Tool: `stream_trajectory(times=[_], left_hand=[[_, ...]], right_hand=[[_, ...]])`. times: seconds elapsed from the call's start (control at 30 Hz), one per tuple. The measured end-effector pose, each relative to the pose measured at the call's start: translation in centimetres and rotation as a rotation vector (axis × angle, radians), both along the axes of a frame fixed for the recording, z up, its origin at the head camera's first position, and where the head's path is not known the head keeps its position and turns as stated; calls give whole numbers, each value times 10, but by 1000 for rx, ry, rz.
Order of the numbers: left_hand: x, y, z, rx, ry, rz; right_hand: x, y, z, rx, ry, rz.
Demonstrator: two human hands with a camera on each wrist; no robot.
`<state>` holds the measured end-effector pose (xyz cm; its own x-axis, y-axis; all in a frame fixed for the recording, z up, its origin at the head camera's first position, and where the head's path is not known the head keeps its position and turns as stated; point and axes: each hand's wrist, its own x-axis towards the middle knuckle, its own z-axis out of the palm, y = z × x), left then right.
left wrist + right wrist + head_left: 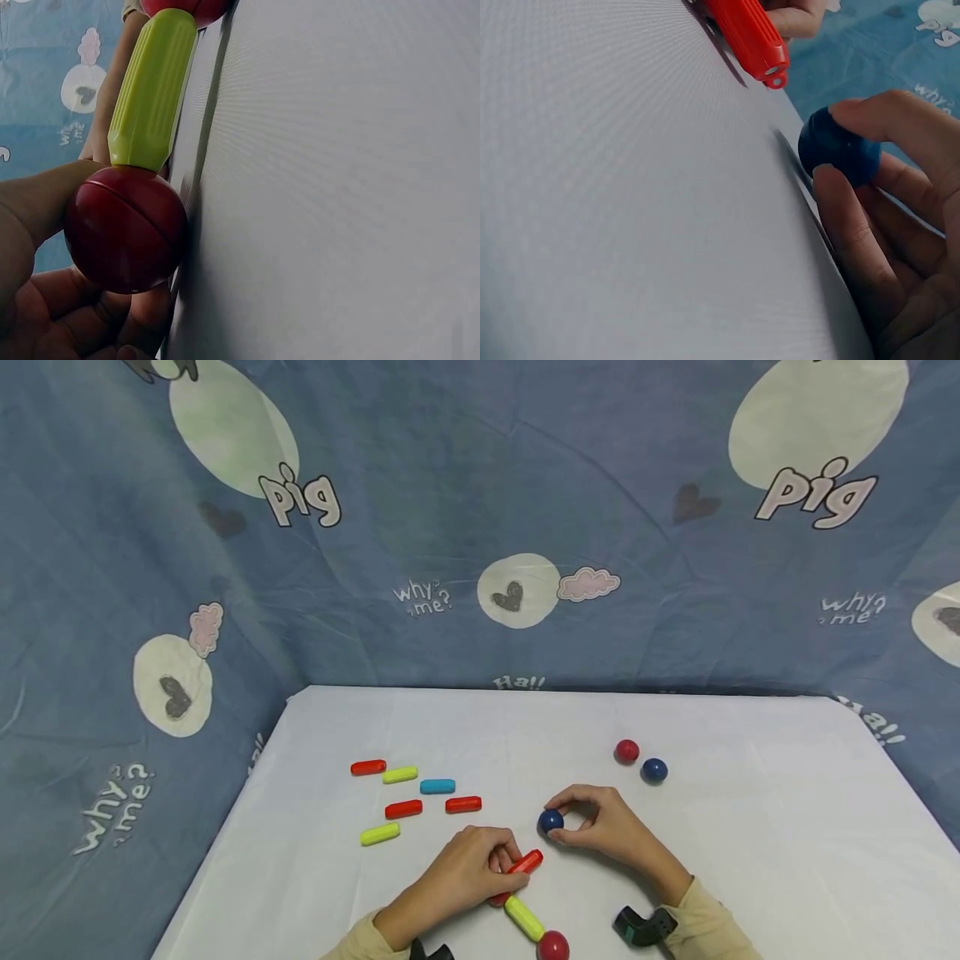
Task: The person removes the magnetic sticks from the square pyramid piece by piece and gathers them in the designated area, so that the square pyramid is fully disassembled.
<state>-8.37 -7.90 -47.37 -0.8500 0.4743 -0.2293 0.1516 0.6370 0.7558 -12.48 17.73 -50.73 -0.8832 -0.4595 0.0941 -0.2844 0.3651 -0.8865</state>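
Note:
My left hand (468, 870) pinches a red ridged rod (529, 861) low over the white table. That rod meets a dark red ball (127, 229), which the hand partly hides in the head view. From this ball a yellow-green rod (524, 918) runs to another red ball (553, 946) near the front edge of the view. Between thumb and fingers, my right hand (603, 822) holds a dark blue ball (840, 147). A small gap separates the blue ball from the free end of the red rod, where a little loop (777, 80) shows.
Several loose rods lie at the left, among them a blue rod (437, 787) and a yellow rod (380, 834). Farther back on the right sit a red ball (627, 752) and a blue ball (655, 771). A patterned blue cloth (420, 527) hangs behind the table (787, 827).

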Motion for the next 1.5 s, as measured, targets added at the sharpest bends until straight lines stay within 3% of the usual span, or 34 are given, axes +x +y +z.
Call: stream_trajectory(times=[0.13,0.23,0.4,0.53,0.77,0.97,1.3,1.5], left_hand=[[0,-1,-1,4,0,-2],[0,-1,-1,10,-2,-3],[0,-2,0,24,-9,-6],[-1,-2,-1,23,-7,-8],[-1,-3,-1,16,-1,-8],[-1,-3,-1,22,-2,-9],[0,-3,-1,23,-4,-5],[-1,-3,-2,40,12,-33]], right_hand=[[-1,5,5,-30,-18,12],[-4,18,16,-86,13,-19],[-11,63,39,-152,118,-179],[-14,103,47,-129,156,-322],[-13,145,39,42,73,-490],[-15,153,28,183,14,-477],[-14,153,23,172,2,-483],[-13,149,24,68,101,-597]])
